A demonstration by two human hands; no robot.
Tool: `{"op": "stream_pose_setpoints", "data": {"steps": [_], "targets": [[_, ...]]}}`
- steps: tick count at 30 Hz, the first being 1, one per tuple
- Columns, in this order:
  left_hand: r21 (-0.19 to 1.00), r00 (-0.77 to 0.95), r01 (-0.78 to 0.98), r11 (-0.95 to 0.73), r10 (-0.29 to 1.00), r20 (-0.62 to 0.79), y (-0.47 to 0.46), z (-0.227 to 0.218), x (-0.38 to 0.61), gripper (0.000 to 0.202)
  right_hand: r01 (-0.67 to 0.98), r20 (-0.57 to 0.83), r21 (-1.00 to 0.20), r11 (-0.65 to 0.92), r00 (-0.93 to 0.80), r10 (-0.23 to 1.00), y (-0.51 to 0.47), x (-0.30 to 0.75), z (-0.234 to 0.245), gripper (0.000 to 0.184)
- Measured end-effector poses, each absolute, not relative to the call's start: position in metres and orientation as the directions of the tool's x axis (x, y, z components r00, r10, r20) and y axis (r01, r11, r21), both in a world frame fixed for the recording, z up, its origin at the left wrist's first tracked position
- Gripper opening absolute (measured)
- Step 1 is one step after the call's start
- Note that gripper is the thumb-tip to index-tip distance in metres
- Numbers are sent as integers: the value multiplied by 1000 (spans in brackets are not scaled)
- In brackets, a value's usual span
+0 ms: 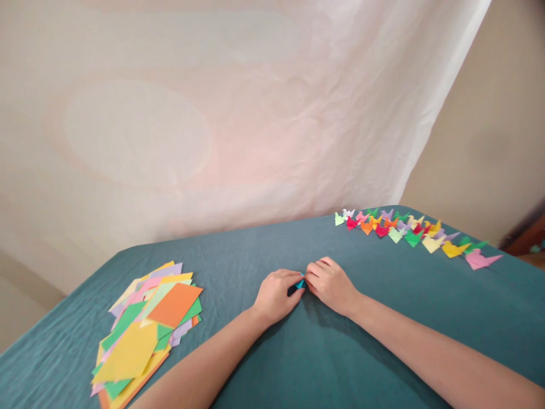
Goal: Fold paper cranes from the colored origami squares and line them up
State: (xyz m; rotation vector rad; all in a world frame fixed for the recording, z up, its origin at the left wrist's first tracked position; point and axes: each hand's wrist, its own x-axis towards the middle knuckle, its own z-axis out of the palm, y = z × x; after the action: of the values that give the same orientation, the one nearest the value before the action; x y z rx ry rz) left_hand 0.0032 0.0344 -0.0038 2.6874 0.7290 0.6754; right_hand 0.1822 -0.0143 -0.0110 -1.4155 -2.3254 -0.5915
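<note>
Near the middle of the table, my left hand [279, 292] pinches a small piece of folded blue paper [300, 282] between thumb and fingers. My right hand [330, 284] meets it from the other side, its fingertips closed at the paper's right edge. Most of the blue piece is hidden by the fingers, so its full shape does not show.
A dark green cloth covers the table [255, 244]. On the left lies a loose pile of coloured paper sheets [131, 346]. Rows of small folded paper birds [434, 243] in several colours stand at the back right. Behind hangs a pale curtain [255, 113].
</note>
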Motion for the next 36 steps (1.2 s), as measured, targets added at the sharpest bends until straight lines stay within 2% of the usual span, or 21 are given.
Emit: {"op": "stream_pose_setpoints", "data": {"steps": [19, 25, 36], "targets": [[279, 825, 357, -892, 441, 354, 33, 0, 0, 32, 878, 435, 180, 444, -475, 764, -12, 191, -13, 19], [279, 828, 366, -888, 448, 339, 33, 1, 0, 34, 878, 418, 184, 443, -477, 773, -14, 191, -12, 17], [253, 845, 374, -892, 441, 305, 31, 5, 0, 33, 886, 382, 128, 445, -458, 803, -17, 191, -11, 16]]}}
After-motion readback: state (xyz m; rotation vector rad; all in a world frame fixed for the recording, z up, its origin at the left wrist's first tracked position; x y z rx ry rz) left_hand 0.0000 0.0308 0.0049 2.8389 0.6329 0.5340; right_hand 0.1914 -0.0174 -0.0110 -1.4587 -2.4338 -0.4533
